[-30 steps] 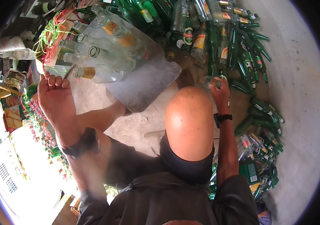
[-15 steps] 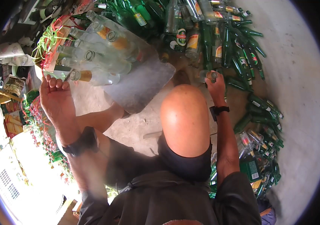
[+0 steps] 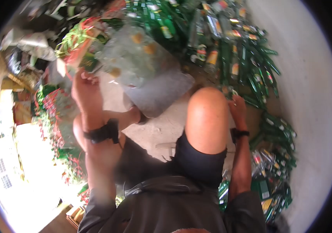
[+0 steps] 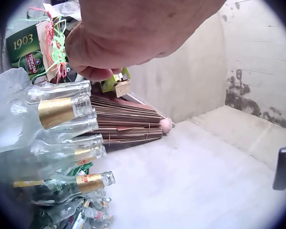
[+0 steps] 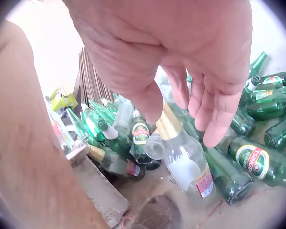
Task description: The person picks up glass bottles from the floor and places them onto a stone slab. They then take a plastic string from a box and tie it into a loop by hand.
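My right hand (image 3: 237,110) is beside the right knee. In the right wrist view, its thumb and forefinger lie at either side of the gold-foiled neck of a clear glass bottle (image 5: 183,164), while the other fingers extend loosely. A red and white label shows low on that bottle. My left hand (image 3: 88,93), fingers loosely curled, holds nothing; its forearm lies over the left knee. Nearest to it are several clear glass bottles (image 4: 62,112) with gold neck foil, blurred together in the head view, on a grey board (image 3: 158,95).
Many green bottles (image 3: 247,54) lie along the curved pale wall (image 3: 305,77) at right and ahead. Red and green plastic strips (image 3: 74,46) hang on a carton at left. In the left wrist view, a bundle of thin brown strips (image 4: 128,124) lies behind the bottles.
The head view has shifted, so the scene appears lower and further right. My right hand, earlier gripping a clear bottle, has drawn back slightly towards the body. The left hand stays loosely curled.
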Motion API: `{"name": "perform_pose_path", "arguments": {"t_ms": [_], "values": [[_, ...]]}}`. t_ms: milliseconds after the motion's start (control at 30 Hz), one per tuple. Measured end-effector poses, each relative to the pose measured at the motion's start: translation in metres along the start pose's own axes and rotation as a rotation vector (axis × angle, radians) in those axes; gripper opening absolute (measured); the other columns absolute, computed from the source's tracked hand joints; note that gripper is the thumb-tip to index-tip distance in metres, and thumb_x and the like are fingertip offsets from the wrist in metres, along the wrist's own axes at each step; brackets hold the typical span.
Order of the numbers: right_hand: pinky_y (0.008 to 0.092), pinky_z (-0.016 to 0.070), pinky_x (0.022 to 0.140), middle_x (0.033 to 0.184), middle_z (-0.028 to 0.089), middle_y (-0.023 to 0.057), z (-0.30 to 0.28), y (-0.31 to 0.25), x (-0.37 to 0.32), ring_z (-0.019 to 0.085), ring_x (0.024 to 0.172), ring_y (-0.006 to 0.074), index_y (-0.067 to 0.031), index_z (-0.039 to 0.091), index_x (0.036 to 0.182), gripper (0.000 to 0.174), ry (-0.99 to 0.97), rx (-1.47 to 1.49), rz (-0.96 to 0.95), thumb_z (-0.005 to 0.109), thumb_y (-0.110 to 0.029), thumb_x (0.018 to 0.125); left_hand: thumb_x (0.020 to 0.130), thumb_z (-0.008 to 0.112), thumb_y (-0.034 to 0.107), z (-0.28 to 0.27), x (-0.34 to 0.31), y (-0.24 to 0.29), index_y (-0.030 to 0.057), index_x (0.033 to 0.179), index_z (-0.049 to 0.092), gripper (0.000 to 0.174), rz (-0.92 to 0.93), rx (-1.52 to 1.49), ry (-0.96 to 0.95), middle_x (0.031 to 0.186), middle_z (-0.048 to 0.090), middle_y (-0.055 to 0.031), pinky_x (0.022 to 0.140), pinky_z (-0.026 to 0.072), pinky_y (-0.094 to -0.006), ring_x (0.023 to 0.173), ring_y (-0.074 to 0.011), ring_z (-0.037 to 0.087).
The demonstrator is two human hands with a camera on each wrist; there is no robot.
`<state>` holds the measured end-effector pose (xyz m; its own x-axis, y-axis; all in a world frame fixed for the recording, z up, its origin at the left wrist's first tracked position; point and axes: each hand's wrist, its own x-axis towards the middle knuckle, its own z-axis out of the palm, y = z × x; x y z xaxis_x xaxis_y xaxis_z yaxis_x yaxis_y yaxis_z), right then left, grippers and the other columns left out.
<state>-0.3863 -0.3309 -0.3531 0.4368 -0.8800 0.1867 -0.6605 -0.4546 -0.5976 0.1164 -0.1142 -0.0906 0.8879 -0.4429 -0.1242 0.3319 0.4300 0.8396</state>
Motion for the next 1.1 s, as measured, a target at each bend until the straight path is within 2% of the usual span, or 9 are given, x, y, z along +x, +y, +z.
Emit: {"name": "perform_pose_path", "arguments": {"t_ms": [33,133,200,300,433,567,633,733,1100], "values": [[0.0399,0.0535,0.085,0.103,0.065,0.0168,-0.005,-0.002,-0.004,0.065,0.095,0.0317,0.0003,0.064,0.115,0.036,0.022,-0.019,-0.102,0.075,-0.013,0.084,0.096,0.065,0.014,-0.001,0.001,-0.003,0.0067,0.094,0.063,0.008,0.054,0.015,0.084,0.074,0.053,0.0023,0.061,0.0404,-0.0255,0.069,-0.0085,0.052],[0.0352,0.054,0.089,0.11,0.07,0.0164,-0.055,-0.065,-0.004,0.068,0.104,0.0266,0.0014,0.067,0.115,0.025,-0.029,0.292,0.085,0.07,-0.007,0.091,0.095,0.068,0.013,0.013,-0.025,0.008,0.0034,0.097,0.066,0.01,0.14,0.067,0.046,0.075,0.055,0.0011,0.06,0.0415,-0.0246,0.068,-0.0089,0.052],[0.0324,0.0532,0.091,0.113,0.071,0.0149,-0.086,-0.098,-0.008,0.068,0.105,0.0209,0.001,0.067,0.119,0.024,-0.045,0.254,0.085,0.065,-0.003,0.096,0.096,0.065,0.012,0.013,-0.048,0.021,0.0035,0.099,0.066,0.009,0.114,0.096,0.058,0.075,0.055,0.0016,0.061,0.0426,-0.0255,0.069,-0.0096,0.052],[0.0327,0.0517,0.094,0.117,0.071,0.0119,-0.114,-0.145,-0.001,0.066,0.108,0.0185,0.0031,0.066,0.122,0.026,-0.014,0.327,0.196,0.061,-0.012,0.101,0.098,0.063,0.012,0.003,-0.056,0.036,0.0039,0.101,0.066,0.009,0.142,0.077,-0.002,0.075,0.055,0.0013,0.061,0.0422,-0.0265,0.07,-0.0098,0.051],[0.0321,0.0509,0.097,0.114,0.069,0.01,-0.144,-0.194,0.011,0.064,0.106,0.0174,0.0028,0.064,0.126,0.026,0.09,0.38,-0.004,0.054,-0.009,0.105,0.099,0.061,0.013,-0.009,-0.087,0.072,0.0032,0.101,0.064,0.011,0.128,0.105,-0.042,0.075,0.054,0.001,0.061,0.0411,-0.0251,0.069,-0.0093,0.051],[0.037,0.0493,0.099,0.119,0.066,0.0138,-0.154,-0.251,0.028,0.063,0.111,0.024,0.0031,0.063,0.125,0.027,0.049,0.331,-0.239,0.058,-0.011,0.102,0.102,0.058,0.013,-0.041,-0.1,0.097,0.0013,0.101,0.063,0.013,0.21,0.289,-0.081,0.071,0.052,0.001,0.06,0.0404,-0.0238,0.064,-0.0093,0.049],[0.0423,0.0449,0.104,0.125,0.061,0.0172,-0.15,-0.27,0.031,0.058,0.118,0.0331,0.003,0.062,0.126,0.034,-0.06,0.203,-0.391,0.061,-0.016,0.098,0.102,0.059,0.015,-0.061,-0.108,0.102,-0.0003,0.099,0.064,0.016,0.181,0.435,-0.072,0.071,0.055,0.0012,0.06,0.0408,-0.0234,0.063,-0.0076,0.051],[0.048,0.0413,0.107,0.131,0.054,0.0202,-0.131,-0.287,0.03,0.052,0.123,0.0373,0.0035,0.058,0.128,0.038,-0.163,0.173,-0.462,0.06,-0.014,0.095,0.101,0.062,0.017,-0.086,-0.123,0.109,-0.0004,0.099,0.067,0.018,0.072,0.563,-0.166,0.074,0.058,0.002,0.062,0.042,-0.0229,0.067,-0.0055,0.053],[0.0485,0.0403,0.108,0.134,0.051,0.0205,-0.132,-0.316,0.018,0.05,0.126,0.0385,0.0034,0.054,0.133,0.042,-0.199,0.057,-0.455,0.06,-0.011,0.094,0.095,0.067,0.024,-0.189,-0.122,0.091,-0.0015,0.108,0.07,0.029,-0.041,0.858,-0.083,0.085,0.066,-0.0007,0.065,0.0488,-0.0248,0.072,-0.0082,0.058]]}}
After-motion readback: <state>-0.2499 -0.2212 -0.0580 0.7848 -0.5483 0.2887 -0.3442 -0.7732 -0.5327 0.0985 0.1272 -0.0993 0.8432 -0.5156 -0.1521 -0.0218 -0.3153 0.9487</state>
